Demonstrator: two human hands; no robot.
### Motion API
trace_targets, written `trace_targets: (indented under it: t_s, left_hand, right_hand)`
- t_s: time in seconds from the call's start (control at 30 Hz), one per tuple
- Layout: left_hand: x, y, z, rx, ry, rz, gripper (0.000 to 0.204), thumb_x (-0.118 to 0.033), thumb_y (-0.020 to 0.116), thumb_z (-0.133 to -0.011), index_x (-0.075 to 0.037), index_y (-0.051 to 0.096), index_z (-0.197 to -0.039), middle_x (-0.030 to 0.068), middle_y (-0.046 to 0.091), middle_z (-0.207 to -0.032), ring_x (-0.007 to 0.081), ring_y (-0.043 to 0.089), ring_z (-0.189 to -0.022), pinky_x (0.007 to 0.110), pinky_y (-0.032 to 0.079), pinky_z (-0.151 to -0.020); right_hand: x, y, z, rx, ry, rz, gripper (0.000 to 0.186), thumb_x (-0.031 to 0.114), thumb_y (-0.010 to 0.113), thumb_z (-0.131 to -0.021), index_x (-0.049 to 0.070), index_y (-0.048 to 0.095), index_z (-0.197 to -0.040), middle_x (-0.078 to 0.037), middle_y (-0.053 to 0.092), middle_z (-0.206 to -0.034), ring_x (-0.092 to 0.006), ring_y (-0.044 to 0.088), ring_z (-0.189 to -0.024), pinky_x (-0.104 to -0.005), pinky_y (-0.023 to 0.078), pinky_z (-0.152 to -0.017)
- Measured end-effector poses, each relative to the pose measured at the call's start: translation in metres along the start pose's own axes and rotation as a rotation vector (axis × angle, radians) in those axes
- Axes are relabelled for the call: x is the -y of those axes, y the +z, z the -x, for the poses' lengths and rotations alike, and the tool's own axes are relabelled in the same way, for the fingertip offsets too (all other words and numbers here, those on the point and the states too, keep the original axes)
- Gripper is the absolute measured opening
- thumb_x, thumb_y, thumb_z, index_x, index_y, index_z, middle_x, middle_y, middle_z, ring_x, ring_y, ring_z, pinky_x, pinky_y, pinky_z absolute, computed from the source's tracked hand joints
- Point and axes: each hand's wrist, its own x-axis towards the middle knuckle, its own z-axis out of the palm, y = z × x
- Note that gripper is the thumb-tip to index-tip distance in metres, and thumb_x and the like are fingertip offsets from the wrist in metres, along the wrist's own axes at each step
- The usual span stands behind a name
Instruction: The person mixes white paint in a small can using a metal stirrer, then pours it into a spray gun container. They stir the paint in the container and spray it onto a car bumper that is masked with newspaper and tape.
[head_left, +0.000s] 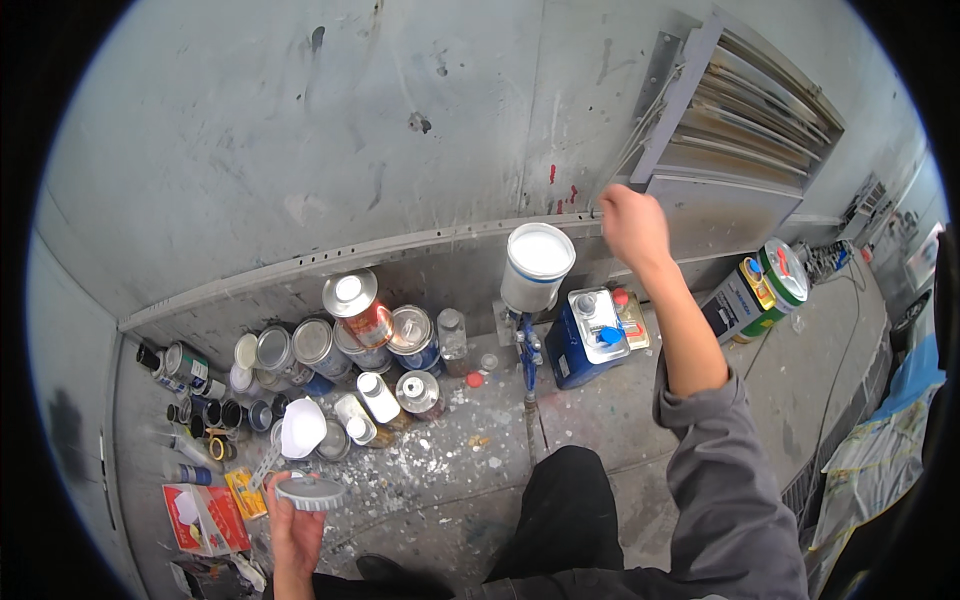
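Observation:
My left hand [292, 515], at lower left, grips a round grey plastic lid [312, 494] with a ribbed rim. My right hand [630, 225] is raised beside the wall, right of and above an open white cup [538, 258] with white contents. Its fingers are curled; whatever is in them, if anything, is hidden. The cup sits atop a blue spray gun [530, 350] held upright on a stand. A blue rectangular can [572, 350] with a blue cap stands just right of the gun, below my right forearm.
Several cans [312, 345], bottles [378, 400], small pots [210, 415] and a red box [205, 520] crowd the lower left. A green round can [785, 290] stands at right, near a hose [850, 350] and plastic sheeting [865, 460]. A louvred vent [750, 100] is on the grey wall [300, 120].

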Motion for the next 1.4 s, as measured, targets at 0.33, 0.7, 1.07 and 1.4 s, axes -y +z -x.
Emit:
trace_targets:
  t_s: [0.33,0.7,1.07,1.4]
  left_hand:
    - [0.029,0.147,-0.13,0.334,-0.117,-0.068,0.039,-0.039,0.067,-0.104,-0.013,0.054,-0.131,0.0166,0.058,-0.143,0.0362,0.057,-0.135,0.051,0.047,-0.114]
    - [0.087,0.359,-0.237,0.587,0.547,-0.978,0.076,-0.033,0.093,-0.076,-0.002,0.047,-0.128,0.0276,0.05,-0.148,0.0332,0.057,-0.132,0.043,0.048,-0.11]
    - [0.029,0.438,-0.239,1.196,0.503,-1.831,0.1,-0.039,0.093,-0.074,-0.021,0.044,-0.159,0.0259,0.055,-0.148,0.0414,0.056,-0.136,0.047,0.048,-0.115]
    - [0.043,0.475,-0.21,0.813,0.389,-2.249,0.102,-0.068,0.073,-0.081,-0.006,0.046,-0.156,0.03,0.071,-0.127,0.043,0.068,-0.121,0.047,0.054,-0.105]
  right_hand:
    - [-0.008,0.137,0.239,0.588,0.412,-0.965,0.088,0.014,0.087,-0.081,0.001,0.045,-0.156,-0.015,0.068,-0.127,-0.0221,0.066,-0.115,-0.036,0.058,-0.094]
    - [0.042,0.187,0.241,0.004,0.487,-1.033,0.065,0.011,0.078,-0.087,0.005,0.055,-0.148,-0.013,0.075,-0.099,-0.0226,0.072,-0.089,-0.035,0.056,-0.086]
    - [0.05,0.198,0.238,-0.077,0.526,-0.861,0.061,0.015,0.073,-0.087,0.015,0.057,-0.146,-0.022,0.076,-0.109,-0.0461,0.072,-0.1,-0.0507,0.058,-0.085]
    - [0.049,0.193,0.238,-0.103,0.513,-0.833,0.062,0.012,0.073,-0.086,0.013,0.057,-0.146,-0.023,0.075,-0.104,-0.046,0.072,-0.097,-0.051,0.058,-0.082]
